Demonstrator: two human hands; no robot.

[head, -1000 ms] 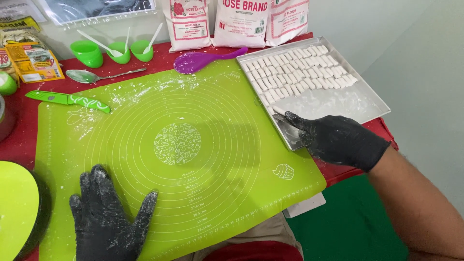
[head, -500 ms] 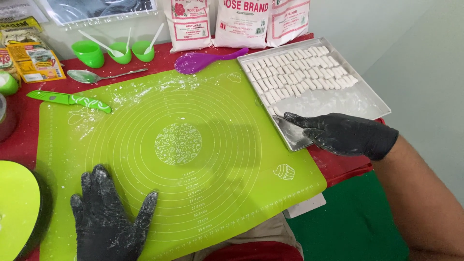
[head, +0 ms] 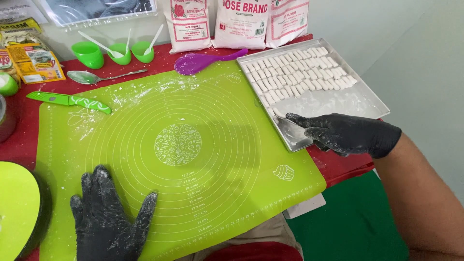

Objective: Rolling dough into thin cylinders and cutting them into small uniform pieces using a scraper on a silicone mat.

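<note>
- Partly, my left hand [head: 108,217] runs off the lower edge, so only its spread gloved fingers show, lying flat and apart on the green mat [head: 193,193], clamped on nothing
- My right hand [head: 345,134] rests at the near corner of the metal tray [head: 357,104]; its fingers are curled together on the tray's rim, though I cannot tell how the thumb sits behind it
- White dough pieces [head: 299,75] lie in rows across the far half of the tray; the near half is bare and dusted with flour
- Flour bags [head: 241,21] at the back are cut off at the top
- A purple spoon [head: 205,60] lies just beside the tray's far corner, on the mat's edge
- A green knife [head: 67,100] lies on the mat's left edge, a metal spoon [head: 96,76] beyond it, and three small green cups [head: 113,52] with white spoons stand near the wall
- A round green lid [head: 17,205] is cropped at the left
- A red cloth [head: 24,135] covers the bench, and a pale wall stands behind
</note>
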